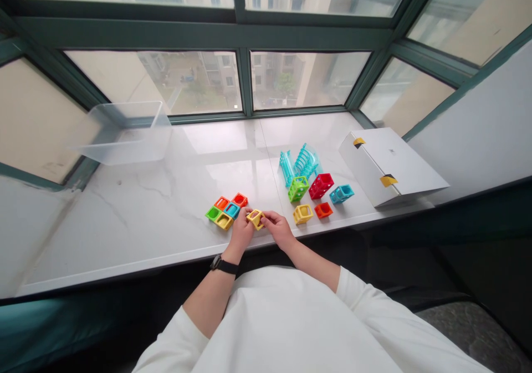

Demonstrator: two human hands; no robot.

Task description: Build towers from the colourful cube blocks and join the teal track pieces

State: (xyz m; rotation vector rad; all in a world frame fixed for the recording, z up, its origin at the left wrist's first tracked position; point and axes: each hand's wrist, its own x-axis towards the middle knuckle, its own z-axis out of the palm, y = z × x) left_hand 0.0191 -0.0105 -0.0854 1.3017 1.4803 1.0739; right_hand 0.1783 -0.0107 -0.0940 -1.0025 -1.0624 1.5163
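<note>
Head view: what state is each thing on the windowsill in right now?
left hand: gripping the yellow frame cube
right hand: gripping the same cube from the other side
yellow frame cube: held between both hands
group of five frame cubes: lying together, sides touching
loose frame cubes: lying right of the hands
teal track pieces: heaped together
white cardboard box: closed, yellow tape on it
clear plastic tub: upright, open side up

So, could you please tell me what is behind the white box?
The teal window frame and a glass pane rise behind the white box; the marble sill beneath it is covered.
</note>
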